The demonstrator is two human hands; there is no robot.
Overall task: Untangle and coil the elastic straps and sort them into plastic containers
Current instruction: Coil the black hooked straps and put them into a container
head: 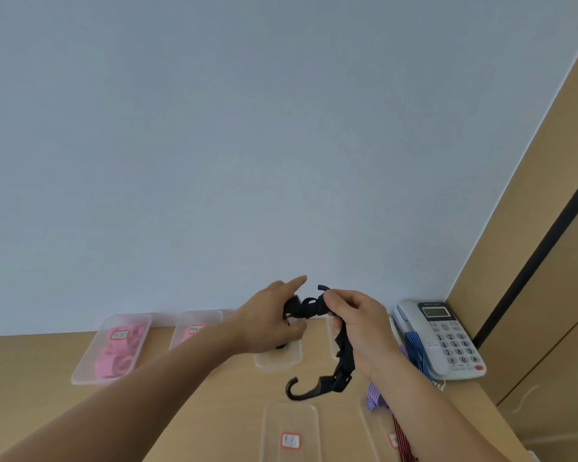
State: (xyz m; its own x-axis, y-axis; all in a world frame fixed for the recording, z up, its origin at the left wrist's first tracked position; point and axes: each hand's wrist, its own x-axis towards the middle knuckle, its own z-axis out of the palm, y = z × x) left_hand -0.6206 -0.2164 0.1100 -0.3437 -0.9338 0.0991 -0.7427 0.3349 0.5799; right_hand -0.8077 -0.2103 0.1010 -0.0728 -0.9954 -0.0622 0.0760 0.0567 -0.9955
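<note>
Both hands work one black strap (342, 355), held up off the table (214, 395) so the loose length can hang free. Left hand (271, 320): thumb and lower fingers curl round one bunched end, index finger sticking out straight, probably kept free to pick at loops. Right hand (355, 323): thumb and fingertips pinch the strap just past the knotted stretch, which sits between the two hands. This reads as pulling the snarl apart, so untangling rather than coiling.

The rest of the strap drops along the right palm. Its hook (294, 396) dangles below the wrist, above a labelled container (291, 415) at the near edge.

Further out, a clear tub (276, 361) lies partly hidden under the left hand; I cannot tell what it holds. Two tubs sit at far left: one (81, 371) holds pink coils, the next (181, 331) shows some pink. These are likely sorted by colour, given the labels.

On the right, a red striped strap (404, 438) lies in a near tub (369, 425). Blue striped (414, 348) and purple striped (374, 396) straps lie loose beside a telephone (444, 338), seemingly not yet sorted.
</note>
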